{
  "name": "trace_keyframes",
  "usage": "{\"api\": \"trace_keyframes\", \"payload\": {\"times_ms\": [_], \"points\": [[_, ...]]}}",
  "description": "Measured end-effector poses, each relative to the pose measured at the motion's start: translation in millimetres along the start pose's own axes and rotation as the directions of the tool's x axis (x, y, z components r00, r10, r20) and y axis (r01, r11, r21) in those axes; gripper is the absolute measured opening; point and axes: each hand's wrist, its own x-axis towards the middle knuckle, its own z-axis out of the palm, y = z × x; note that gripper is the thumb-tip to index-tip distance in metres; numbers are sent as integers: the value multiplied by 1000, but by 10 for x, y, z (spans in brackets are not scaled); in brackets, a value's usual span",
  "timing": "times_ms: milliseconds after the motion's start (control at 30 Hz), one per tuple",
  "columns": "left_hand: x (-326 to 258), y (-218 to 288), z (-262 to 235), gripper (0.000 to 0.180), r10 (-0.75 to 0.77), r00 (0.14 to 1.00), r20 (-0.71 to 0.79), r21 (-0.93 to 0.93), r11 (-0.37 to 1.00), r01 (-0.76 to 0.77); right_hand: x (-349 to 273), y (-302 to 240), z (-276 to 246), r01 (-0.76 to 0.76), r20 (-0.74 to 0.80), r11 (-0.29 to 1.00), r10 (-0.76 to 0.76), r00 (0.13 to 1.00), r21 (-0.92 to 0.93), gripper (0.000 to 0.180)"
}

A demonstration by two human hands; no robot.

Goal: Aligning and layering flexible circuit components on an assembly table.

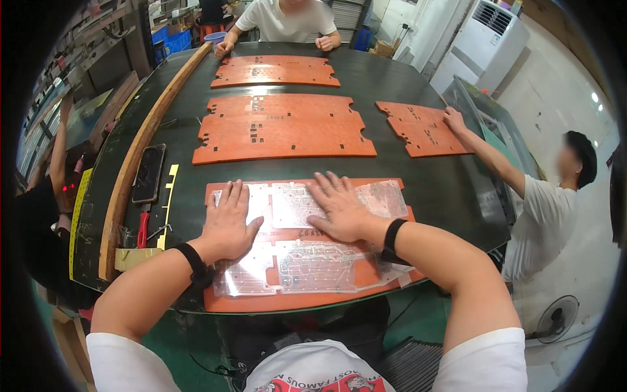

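Observation:
Directly in front of me an orange board (248,303) lies on the dark table, and several clear plastic sheets (317,269) with fine printed lines rest on it. My left hand (230,223) lies flat over the upper left sheet, its thumb out to the side. To the right, my right hand (343,210) is spread flat over the upper middle sheet (289,204), fingers pointing away from me. Neither hand grips anything. Under my palms, parts of the sheets are hidden. Both wrists wear dark bands.
More orange boards (281,127) lie farther back on the dark table (261,171). One person stands at the far edge; another at the right touches a smaller orange board (428,130). On the left are a wooden bar (140,140), a phone (149,174) and a red-handled tool (143,228).

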Motion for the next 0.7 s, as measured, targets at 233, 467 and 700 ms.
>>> {"api": "trace_keyframes", "payload": {"times_ms": [233,467,700], "points": [[-7,19,0,71,2,1000,-2,19,1000,-2,-442,659,-130,-279,13,960,279,960,-31,76],[-175,-325,-107,68,73,997,27,-73,995,-71,-759,1194,-118,-459,-29,886,458,889,-74,75],[-857,-255,-419,59,15,996,86,6,1000,-15,-1253,878,-237,-508,-263,853,521,812,121,62]]}}
